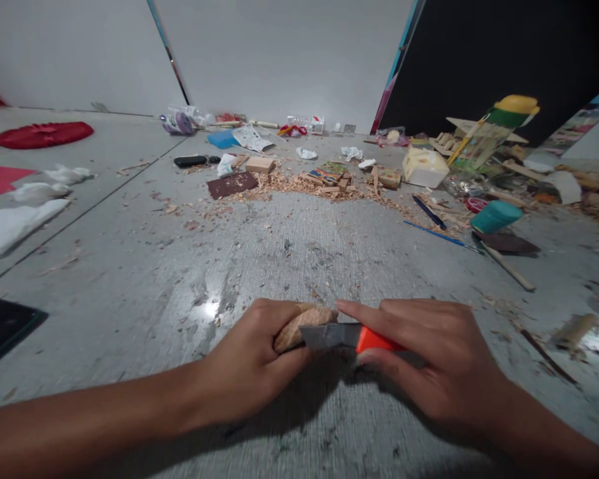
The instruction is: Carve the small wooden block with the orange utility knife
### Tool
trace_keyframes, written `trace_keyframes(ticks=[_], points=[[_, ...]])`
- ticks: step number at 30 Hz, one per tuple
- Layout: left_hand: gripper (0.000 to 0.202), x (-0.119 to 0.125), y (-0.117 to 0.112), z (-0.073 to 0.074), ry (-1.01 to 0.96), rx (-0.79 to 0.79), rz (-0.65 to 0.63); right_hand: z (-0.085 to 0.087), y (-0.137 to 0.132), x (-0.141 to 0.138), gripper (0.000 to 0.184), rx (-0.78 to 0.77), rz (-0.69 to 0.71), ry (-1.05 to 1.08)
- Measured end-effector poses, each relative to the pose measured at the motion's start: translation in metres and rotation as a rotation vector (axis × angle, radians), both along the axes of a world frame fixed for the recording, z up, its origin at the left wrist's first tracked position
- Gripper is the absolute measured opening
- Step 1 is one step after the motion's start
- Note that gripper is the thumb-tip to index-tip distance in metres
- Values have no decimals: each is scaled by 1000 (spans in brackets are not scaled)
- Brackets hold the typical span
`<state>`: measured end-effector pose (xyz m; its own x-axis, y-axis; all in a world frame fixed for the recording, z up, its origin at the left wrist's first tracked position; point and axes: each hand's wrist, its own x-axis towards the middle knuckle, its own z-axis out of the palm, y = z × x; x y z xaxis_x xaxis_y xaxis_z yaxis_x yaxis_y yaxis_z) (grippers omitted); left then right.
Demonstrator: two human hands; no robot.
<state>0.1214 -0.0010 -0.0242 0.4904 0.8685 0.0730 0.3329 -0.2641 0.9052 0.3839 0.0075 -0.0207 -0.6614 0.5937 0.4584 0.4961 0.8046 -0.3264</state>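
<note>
My left hand (pixel 267 356) is closed around a small rounded piece of carved wood (pixel 307 324), whose pale, faceted upper side shows between thumb and fingers. In my right hand (pixel 432 356) is a utility knife (pixel 377 339) with an orange body, gripped between thumb and fingers. Its broad grey blade points left and lies against the near side of the wood. My right index finger stretches along the top, its tip by the wood's right end. The underside of the wood is hidden by my left hand.
Wood shavings (pixel 284 189) are strewn across the grey floor ahead, with a brown sandpaper sheet (pixel 232 185) among them. A blue paintbrush (pixel 439 234), a teal block (pixel 496 217) and a yellow-lidded container (pixel 494 133) stand or lie rightward. At far left is a black phone (pixel 7 329).
</note>
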Motion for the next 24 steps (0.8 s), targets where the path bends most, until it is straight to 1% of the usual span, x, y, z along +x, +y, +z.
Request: trace_keyframes(ticks=[2, 4, 6, 7, 9, 10, 11, 12, 14, 15, 16, 18, 20, 21, 24], points=[[26, 0, 1, 1, -26, -105, -8, 1, -1, -1, 37, 47, -9, -4], [32, 0, 3, 1, -52, -181, -13, 1, -2, -4, 37, 58, -27, -8], [35, -1, 4, 3, -58, -212, -9, 1, 1, -2, 38, 48, -34, -17], [37, -2, 3, 5, -52, -209, 1, 0, 6, 2, 38, 56, -68, -21], [36, -3, -2, 9, -25, -159, 11, -1, 22, 19, 35, 126, -218, -9], [33, -3, -5, 11, -9, -123, 11, 0, 33, 31, 32, 198, -366, 12], [31, -4, -8, 13, 2, -94, -7, 1, 43, 43, 29, 250, -468, 45], [29, -4, -10, 14, 4, -81, -22, 4, 52, 54, 29, 271, -525, 59], [32, -3, -11, 13, -6, -123, -25, 10, 60, 68, 31, 297, -597, 78], [34, -2, -10, 12, -13, -146, -6, 14, 59, 69, 33, 287, -591, 81], [35, -2, -9, 9, -17, -158, 18, 17, 54, 65, 34, 255, -552, 84], [36, -1, -4, 6, -9, -136, 63, 21, 37, 48, 33, 144, -393, 89], [34, 0, -1, 4, 14, -88, 77, 21, 18, 27, 31, 29, -214, 84], [33, 1, 0, 4, 25, -73, 74, 21, 11, 18, 31, -10, -148, 76], [26, 2, 0, 6, 55, -41, 55, 17, -1, 2, 34, -95, -27, 54]])
